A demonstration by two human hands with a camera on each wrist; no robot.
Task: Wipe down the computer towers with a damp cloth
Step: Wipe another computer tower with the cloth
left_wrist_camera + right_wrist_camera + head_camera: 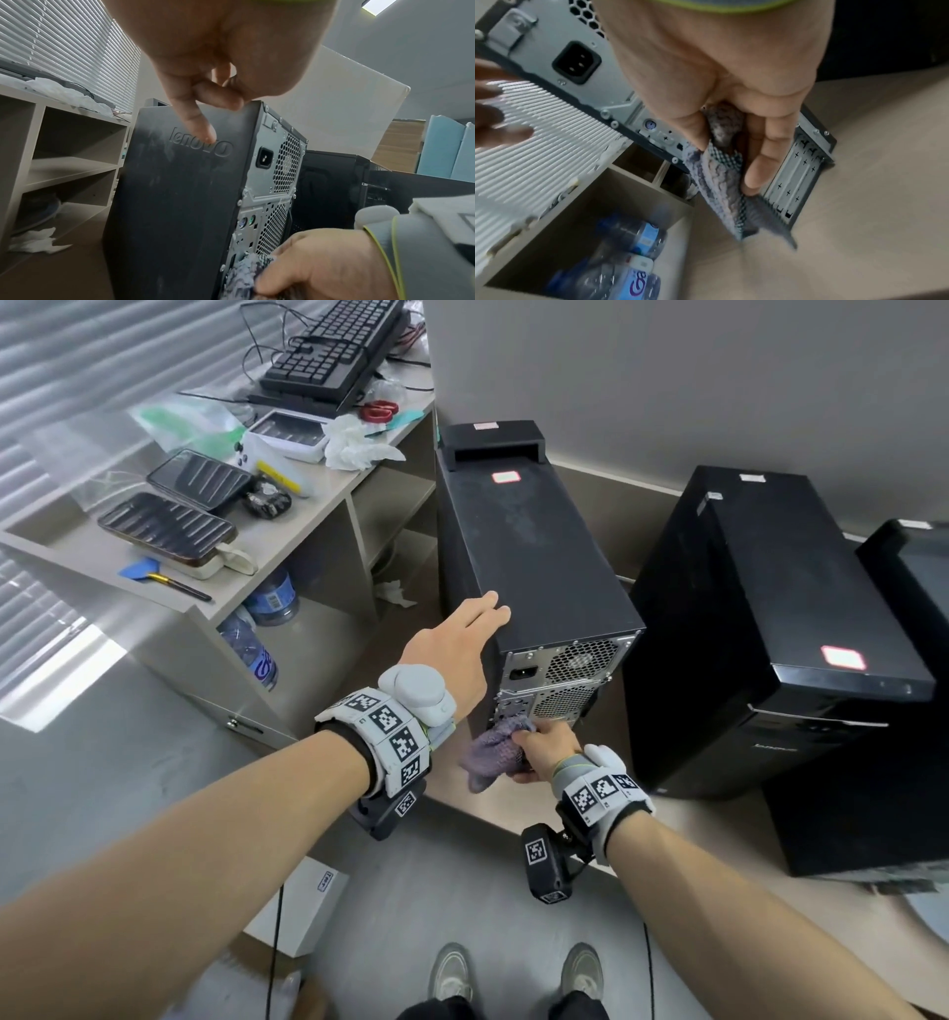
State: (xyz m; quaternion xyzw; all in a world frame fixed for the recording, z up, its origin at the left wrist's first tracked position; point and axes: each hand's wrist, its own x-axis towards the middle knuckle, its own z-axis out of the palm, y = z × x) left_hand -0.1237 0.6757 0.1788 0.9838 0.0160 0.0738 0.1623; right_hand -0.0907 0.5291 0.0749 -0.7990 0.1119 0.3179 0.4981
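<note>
I see the dusty tower [534,557] standing on the low beige platform [518,809] with its rear metal panel [560,675] turned toward me. It is my landmark. My right hand [547,752] is at the lower part of that rear panel, fingers curled round the grey-purple cloth [495,752], which is bunched against the port area; a loose end of the cloth hangs down below the hand. The right wrist view shows the thumb and fingers [762,158] pinching the fabric, with the expansion slot covers [798,174] just beside the fingertips. My left hand [457,649] lies on the top rear corner of the tower, fingers mostly straight; in the left wrist view one finger [195,121] reaches down the left side panel and touches the embossed logo [203,145]. That side panel carries pale smears of dust.

To the left of the tower stands a beige shelf unit [328,531], with a gap between them where a crumpled tissue [393,594] lies. To the tower's right a narrow gap separates it from a second black tower [770,629], glossy at its near face. A third dark case [914,588] shows at the far right edge, beside the second one. Behind the tower is the grey wall [667,377].

The near edge of the platform runs just below my right wrist; in front of it is open grey floor [436,891], where my shoes [452,973] stand and a white box [303,906] lies to the left. Water bottles [257,639] sit in the shelf unit's lower compartment, and two keyboards [328,356] lie on top.
</note>
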